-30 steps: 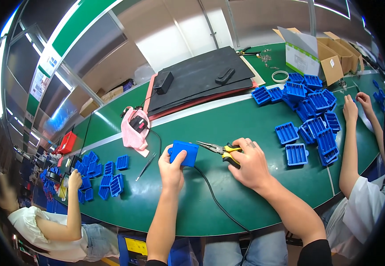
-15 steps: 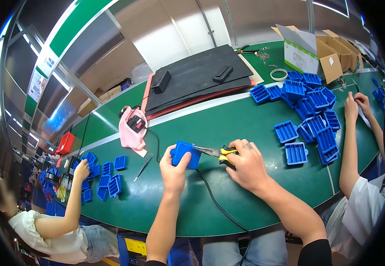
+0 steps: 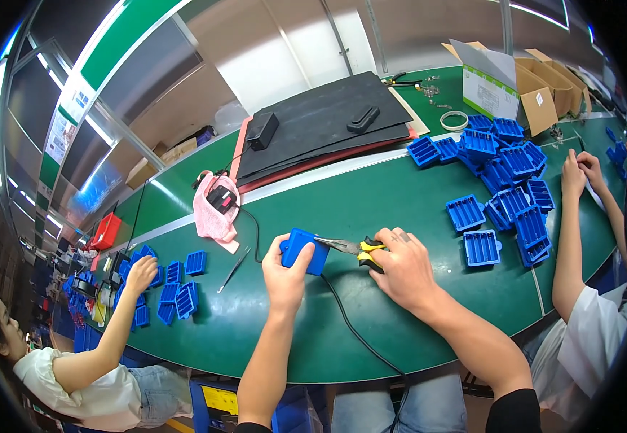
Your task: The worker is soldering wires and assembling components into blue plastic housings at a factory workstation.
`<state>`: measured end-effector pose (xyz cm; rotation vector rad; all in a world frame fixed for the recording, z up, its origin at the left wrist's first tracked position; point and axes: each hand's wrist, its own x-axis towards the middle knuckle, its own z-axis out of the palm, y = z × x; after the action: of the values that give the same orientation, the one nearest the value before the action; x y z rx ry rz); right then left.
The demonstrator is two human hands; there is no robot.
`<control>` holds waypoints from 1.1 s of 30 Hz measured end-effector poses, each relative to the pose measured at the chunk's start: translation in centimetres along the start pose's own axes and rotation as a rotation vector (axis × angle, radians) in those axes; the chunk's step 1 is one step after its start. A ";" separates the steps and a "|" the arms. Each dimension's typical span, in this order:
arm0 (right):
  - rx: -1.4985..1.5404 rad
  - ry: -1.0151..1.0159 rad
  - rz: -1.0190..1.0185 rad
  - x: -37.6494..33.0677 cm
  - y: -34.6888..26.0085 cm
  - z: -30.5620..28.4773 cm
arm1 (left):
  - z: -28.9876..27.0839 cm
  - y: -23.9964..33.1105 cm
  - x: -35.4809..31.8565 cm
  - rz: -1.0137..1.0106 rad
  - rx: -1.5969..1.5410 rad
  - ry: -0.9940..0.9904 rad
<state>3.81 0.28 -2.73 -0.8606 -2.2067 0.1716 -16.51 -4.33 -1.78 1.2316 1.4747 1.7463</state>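
L hand (image 3: 284,268) clamps blue plastic case (image 3: 305,250), R hand (image 3: 400,265) closed round yellow-handled pliers (image 3: 353,247), tips now at case edge.

Vs 1 s ago: pliers were apart from case, now touching its R side, so prob. working on it; black cable (image 3: 356,325) runs down below grip. L of grip: pink cloth (image 3: 216,213). Up-R of grip: pile of blue trays (image 3: 508,173), white/green-label cardboard box (image 3: 493,86).

Both forearms are reaching up from the lower edge. The left hand (image 3: 285,268) is curling its fingers in a closed grip; the right hand (image 3: 402,265) is clenching, knuckles upward, wrists close together.
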 end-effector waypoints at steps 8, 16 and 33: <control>0.021 0.028 -0.004 -0.3 -0.1 0.1 | 0.5 -0.3 -0.3 -0.006 -0.002 0.090; 0.256 0.462 0.083 1.6 -1.7 -4.2 | -3.5 -3.5 2.5 -0.094 0.152 0.244; 0.140 -0.013 0.055 -0.4 -0.9 -0.7 | 0.1 0.0 -0.8 0.067 0.036 0.033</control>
<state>4.01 -0.79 -2.13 -0.8442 -2.1552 0.3549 -16.02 -4.99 -2.01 1.2904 1.5060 1.7986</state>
